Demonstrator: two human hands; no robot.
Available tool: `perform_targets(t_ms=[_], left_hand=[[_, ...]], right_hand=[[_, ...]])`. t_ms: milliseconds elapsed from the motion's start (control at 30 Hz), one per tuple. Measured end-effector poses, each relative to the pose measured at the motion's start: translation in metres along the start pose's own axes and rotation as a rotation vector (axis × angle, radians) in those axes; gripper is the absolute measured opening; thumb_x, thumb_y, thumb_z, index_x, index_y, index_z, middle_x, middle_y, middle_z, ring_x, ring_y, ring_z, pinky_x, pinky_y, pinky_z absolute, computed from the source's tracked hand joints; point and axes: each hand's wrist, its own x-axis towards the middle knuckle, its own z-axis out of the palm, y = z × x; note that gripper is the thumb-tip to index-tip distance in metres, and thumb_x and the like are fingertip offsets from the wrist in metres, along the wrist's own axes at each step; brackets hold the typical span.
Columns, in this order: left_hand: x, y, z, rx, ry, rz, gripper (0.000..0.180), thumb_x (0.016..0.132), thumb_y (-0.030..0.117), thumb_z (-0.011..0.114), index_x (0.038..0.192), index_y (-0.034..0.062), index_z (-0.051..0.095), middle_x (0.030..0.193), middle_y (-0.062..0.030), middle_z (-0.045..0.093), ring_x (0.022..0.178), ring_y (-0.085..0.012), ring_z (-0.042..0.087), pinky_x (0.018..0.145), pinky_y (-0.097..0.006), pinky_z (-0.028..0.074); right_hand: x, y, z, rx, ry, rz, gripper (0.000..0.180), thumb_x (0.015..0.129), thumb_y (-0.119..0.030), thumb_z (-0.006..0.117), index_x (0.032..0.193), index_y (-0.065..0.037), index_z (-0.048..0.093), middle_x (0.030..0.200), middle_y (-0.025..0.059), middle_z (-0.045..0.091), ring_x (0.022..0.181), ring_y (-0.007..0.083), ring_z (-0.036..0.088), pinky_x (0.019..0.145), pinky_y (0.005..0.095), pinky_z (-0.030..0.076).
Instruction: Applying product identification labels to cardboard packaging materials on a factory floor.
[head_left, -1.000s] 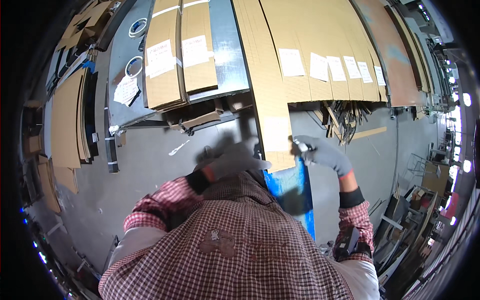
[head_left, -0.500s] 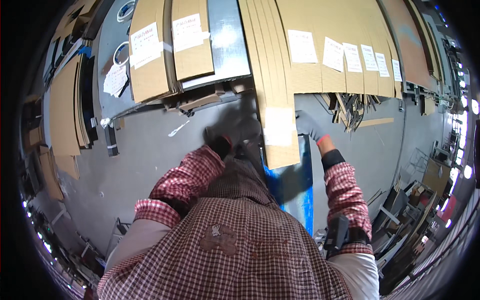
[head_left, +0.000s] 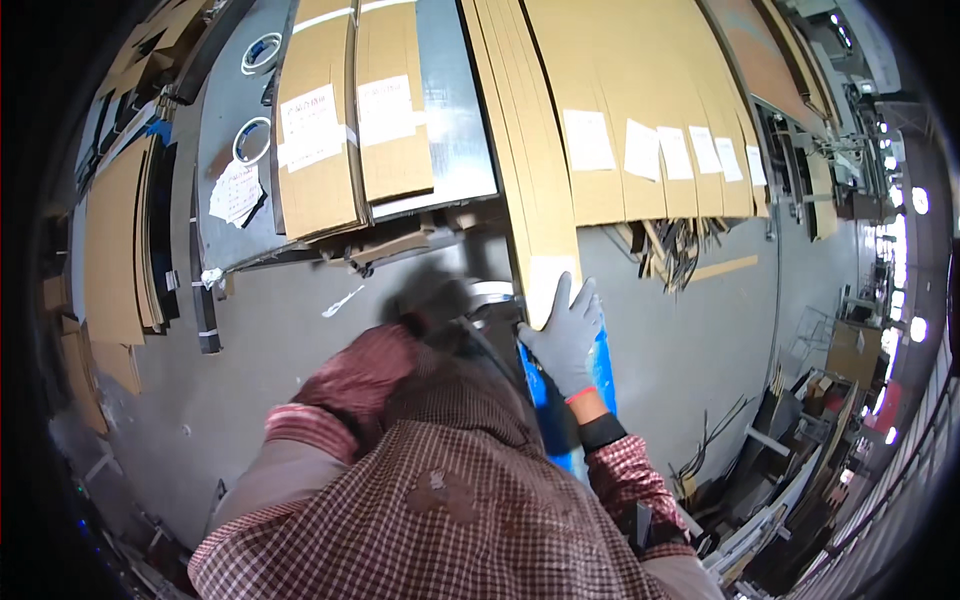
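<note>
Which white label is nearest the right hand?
The label on the middle cardboard strips, partly covered by the right hand; the other labels lie farther away.

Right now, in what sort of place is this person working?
Probably a cardboard workshop: the gloved right hand is over long cardboard strips, strapped cardboard stacks lie on a metal table, with large brown sheets further left.

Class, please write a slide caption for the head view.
Gloved right hand spread over the near end of long cardboard.

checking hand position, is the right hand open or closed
Open: the right hand is palm down over the cardboard, fingers extended, thumb out.
</note>
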Motion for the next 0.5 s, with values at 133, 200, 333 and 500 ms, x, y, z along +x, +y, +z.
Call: perform_targets(t_ms=[133, 200, 333, 500], left_hand=[[0.016, 0.023, -0.014, -0.671, 0.012, 0.060, 0.036, 0.090, 0.036, 0.062, 0.113, 0.0081, 0.063, 0.095, -0.0097, 0.067, 0.082, -0.0232, 0.061, 0.072, -0.034, 0.049], [0.071, 0.074, -0.021, -0.557, 0.044, 0.014, 0.029, 0.084, 0.030, 0.066, 0.100, 0.0060, 0.064, 0.072, -0.0112, 0.067, 0.058, -0.0292, 0.062, 0.056, -0.039, 0.049], [0.092, 0.095, -0.032, -0.266, 0.110, -0.202, 0.026, 0.080, 0.029, 0.063, 0.099, 0.0123, 0.067, 0.077, -0.0129, 0.068, 0.068, -0.0306, 0.066, 0.061, -0.041, 0.051], [0.096, 0.080, -0.012, -0.084, -0.082, -0.240, 0.039, 0.079, 0.046, 0.058, 0.100, 0.0132, 0.066, 0.072, -0.0119, 0.067, 0.070, -0.0317, 0.067, 0.061, -0.043, 0.052]], right_hand=[[-0.006, 0.003, 0.022, 0.015, 0.129, -0.079, 0.101, 0.065, -0.045, 0.075, 0.145, -0.001, 0.032, 0.143, 0.0372, 0.029, 0.130, 0.0520, 0.032, 0.107, 0.0593, 0.026], [-0.004, 0.012, 0.026, 0.074, 0.191, -0.151, 0.098, 0.067, -0.044, 0.074, 0.143, 0.002, 0.032, 0.143, 0.0362, 0.031, 0.133, 0.0503, 0.031, 0.109, 0.0575, 0.025], [0.020, 0.033, -0.056, 0.822, -0.239, -0.103, 0.062, 0.079, -0.031, 0.072, 0.124, 0.004, 0.048, 0.109, 0.0239, 0.061, 0.100, 0.0325, 0.060, 0.087, 0.0413, 0.047], [0.041, 0.023, -0.097, 0.369, -0.577, -0.248, 0.019, 0.087, -0.022, 0.064, 0.098, -0.009, 0.056, 0.090, 0.0178, 0.065, 0.080, 0.0327, 0.063, 0.072, 0.0414, 0.049]])
